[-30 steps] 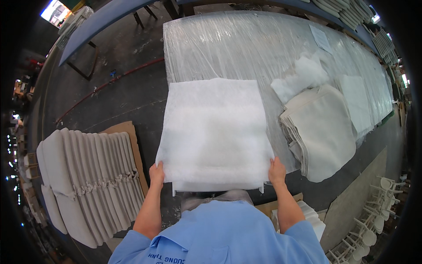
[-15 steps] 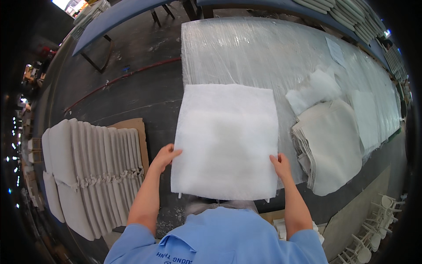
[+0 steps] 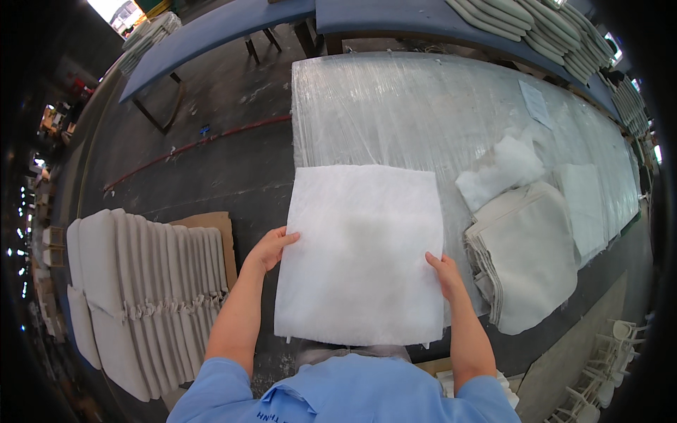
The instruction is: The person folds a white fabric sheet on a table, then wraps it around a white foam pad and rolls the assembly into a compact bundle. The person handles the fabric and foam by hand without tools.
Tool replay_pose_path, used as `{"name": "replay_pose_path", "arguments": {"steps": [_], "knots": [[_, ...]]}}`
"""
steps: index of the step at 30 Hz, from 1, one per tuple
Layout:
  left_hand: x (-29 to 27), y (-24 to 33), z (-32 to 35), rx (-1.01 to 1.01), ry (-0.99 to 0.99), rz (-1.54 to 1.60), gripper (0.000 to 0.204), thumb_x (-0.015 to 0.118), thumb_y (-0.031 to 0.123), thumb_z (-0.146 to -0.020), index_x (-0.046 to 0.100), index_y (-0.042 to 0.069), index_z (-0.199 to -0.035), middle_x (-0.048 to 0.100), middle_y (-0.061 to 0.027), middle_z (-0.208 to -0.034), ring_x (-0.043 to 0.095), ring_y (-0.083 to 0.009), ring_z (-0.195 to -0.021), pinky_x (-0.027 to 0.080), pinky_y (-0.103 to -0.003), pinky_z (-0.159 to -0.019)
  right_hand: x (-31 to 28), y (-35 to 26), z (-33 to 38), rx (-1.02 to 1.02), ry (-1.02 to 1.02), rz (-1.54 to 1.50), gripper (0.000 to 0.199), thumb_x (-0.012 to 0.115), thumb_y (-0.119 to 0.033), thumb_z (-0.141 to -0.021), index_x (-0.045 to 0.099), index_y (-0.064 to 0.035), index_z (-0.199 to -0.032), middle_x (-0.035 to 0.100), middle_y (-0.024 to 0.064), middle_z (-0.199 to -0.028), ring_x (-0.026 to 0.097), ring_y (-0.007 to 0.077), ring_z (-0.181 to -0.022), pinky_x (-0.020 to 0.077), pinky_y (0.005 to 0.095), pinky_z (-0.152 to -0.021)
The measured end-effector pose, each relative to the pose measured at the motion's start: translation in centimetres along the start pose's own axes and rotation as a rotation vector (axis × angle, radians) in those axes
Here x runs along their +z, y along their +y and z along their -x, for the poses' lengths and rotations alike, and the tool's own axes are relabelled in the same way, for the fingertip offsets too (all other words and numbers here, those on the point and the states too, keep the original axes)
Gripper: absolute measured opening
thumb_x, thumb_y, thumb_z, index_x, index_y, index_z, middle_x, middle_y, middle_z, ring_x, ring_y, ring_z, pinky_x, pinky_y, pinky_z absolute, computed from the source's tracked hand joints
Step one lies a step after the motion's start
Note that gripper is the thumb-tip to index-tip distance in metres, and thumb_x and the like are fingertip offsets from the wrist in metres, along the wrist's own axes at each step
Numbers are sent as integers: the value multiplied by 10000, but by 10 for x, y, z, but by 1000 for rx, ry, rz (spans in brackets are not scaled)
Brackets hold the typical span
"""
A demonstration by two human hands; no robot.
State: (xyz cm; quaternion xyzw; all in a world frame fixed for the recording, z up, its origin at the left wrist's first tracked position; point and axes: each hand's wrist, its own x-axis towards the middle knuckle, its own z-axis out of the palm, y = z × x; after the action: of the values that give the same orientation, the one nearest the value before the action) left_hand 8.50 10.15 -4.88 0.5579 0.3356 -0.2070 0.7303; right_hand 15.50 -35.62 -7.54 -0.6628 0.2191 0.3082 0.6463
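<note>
A roughly square white wadding sheet (image 3: 360, 261) lies in front of my body, with a greyish patch near its middle. My left hand (image 3: 271, 248) grips its left edge, thumb on top and fingers tucked underneath. On the opposite edge my right hand (image 3: 446, 273) holds it the same way, thumb above. Small white tips poke out below the sheet's near corners; what they belong to is hidden. To the right of my right hand rests a stack of beige fabric pieces (image 3: 529, 257).
A large plastic-wrapped block (image 3: 374, 106) stretches across the far side, carrying crumpled white wadding (image 3: 501, 169). On the left stand several beige cushions (image 3: 148, 296) in a row beside cardboard (image 3: 211, 220). Blue-topped tables (image 3: 233, 28) line the back. White chairs (image 3: 606, 359) stand lower right.
The whole scene, sheet included, sits lower in the picture. My left hand has slid farther up the sheet's edge; both hands still hold it.
</note>
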Motion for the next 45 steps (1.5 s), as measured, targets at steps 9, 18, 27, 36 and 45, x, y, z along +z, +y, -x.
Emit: {"name": "replay_pose_path", "arguments": {"steps": [9,18,27,36,45], "knots": [[25,41,-55,-186,121,-252,529,697,355,-1020,613,-59,-1338,713,-152,-1224,711,-248,-1052,591,-410,-895,5,-19,-61,-31,150,254,449,715,-359,-981,699,45,-1177,741,103,-1030,672,193,-900,526,353,-817],[19,-5,-77,260,663,-529,457,540,344,-1063,670,-44,-1268,706,-263,-1233,658,-428,-1170,514,-496,-960,8,6,-77,-418,580,664,378,563,-329,-1054,652,37,-1075,715,279,-952,673,484,-905,507,518,-804],[-3,-16,-63,243,733,-781,434,512,345,-1070,681,-27,-1216,700,-297,-1195,645,-482,-1155,498,-525,-987,-9,4,-61,-427,560,793,344,575,-309,-1050,647,27,-1035,698,287,-931,660,495,-899,494,529,-790],[-6,-16,-59,229,768,-734,438,509,352,-1072,674,-35,-1196,702,-289,-1186,645,-484,-1138,496,-533,-970,-26,7,-58,-476,578,757,319,604,-293,-1038,622,18,-972,669,289,-857,638,511,-834,477,539,-733],[-9,-16,-63,339,533,-529,402,633,293,-1022,661,-30,-1259,734,-200,-1161,702,-346,-1066,528,-444,-942,-13,-16,-53,-450,434,716,368,679,-368,-997,663,-4,-953,672,206,-816,638,393,-764,482,467,-710]]}}
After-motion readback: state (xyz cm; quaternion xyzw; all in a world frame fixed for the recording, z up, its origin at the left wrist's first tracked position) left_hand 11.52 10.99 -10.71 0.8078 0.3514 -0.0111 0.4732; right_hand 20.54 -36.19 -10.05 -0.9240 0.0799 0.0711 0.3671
